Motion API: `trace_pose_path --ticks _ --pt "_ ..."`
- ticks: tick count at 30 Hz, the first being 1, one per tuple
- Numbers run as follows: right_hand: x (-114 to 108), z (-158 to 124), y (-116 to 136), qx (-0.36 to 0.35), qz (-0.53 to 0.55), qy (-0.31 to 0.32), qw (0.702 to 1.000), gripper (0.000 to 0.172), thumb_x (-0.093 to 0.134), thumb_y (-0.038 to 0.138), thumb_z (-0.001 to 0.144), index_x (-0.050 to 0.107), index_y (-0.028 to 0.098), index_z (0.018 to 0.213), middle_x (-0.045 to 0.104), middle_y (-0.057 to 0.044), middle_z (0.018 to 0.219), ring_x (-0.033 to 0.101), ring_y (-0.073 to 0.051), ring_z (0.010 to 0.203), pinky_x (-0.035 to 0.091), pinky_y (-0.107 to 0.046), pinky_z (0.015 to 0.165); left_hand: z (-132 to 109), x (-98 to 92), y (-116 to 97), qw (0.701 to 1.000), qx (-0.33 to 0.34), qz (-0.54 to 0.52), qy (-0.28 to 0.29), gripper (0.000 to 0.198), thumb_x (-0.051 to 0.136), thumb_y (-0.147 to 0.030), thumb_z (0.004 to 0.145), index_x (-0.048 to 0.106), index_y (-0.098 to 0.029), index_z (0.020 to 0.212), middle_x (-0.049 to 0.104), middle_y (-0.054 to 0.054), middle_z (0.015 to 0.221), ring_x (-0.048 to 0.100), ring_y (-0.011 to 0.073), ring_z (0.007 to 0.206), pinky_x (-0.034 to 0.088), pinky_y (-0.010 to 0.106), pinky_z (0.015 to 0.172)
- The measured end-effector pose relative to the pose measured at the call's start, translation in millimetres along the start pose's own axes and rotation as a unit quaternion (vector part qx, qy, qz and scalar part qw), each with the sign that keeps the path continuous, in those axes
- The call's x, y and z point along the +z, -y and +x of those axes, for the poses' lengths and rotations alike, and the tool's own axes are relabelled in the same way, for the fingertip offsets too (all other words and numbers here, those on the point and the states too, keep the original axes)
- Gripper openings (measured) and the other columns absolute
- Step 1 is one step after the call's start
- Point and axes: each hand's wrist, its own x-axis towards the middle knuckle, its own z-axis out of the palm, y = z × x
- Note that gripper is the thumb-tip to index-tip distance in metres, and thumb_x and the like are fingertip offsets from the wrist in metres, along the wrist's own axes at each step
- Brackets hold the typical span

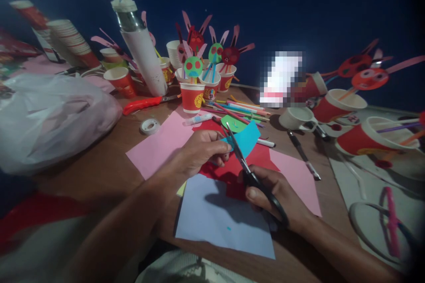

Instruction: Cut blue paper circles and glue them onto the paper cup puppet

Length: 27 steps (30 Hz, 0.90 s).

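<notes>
Over the desk [113,172], clamps left fingers [215,147] on blue paper [249,138], right fingers [267,176] on scissors [245,168], seemingly cutting, next likely needing steady paper.

No wording, brand or number is legible with certainty. The red paper cup [187,101] at the front of the middle group bears 1 round yellow emblem [198,100]; any characters within it are too small to read. The large cup [348,141] near the right edge carries yellow print [361,149], likewise unreadable. The white tube [198,119] on the desk [96,177] shows bluish label print, blurred beyond reading.
</notes>
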Motion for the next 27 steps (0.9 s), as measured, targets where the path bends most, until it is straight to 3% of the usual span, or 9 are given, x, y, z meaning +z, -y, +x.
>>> trace_pose_path --ticks 8,27 --pt "1 0 9 0.0 -0.004 -0.01 1.0 0.051 0.06 0.066 0.066 0.052 0.016 0.076 0.046 0.004 0.052 0.04 -0.007 0.043 0.033 -0.019 0.039 -1 1.1 4 1.0 0.02 0.007 -0.001 0.019 0.067 -0.027 0.065 0.057 -0.012 0.07 0.059 -0.001 0.059 0.052 0.0069 0.048 0.043 0.02 0.051" --pt "3 0 10 -0.041 0.02 0.005 0.999 0.043 0.063 0.058 0.07 0.048 0.017 0.07 0.046 0.004 0.053 0.038 -0.006 0.046 0.029 -0.019 0.042 0 4.0 6 1.0 0.025 -0.013 -0.013 0.015 0.065 -0.022 0.068 0.058 -0.01 0.071 0.058 0.0 0.061 0.054 0.0058 0.049 0.041 0.016 0.049"
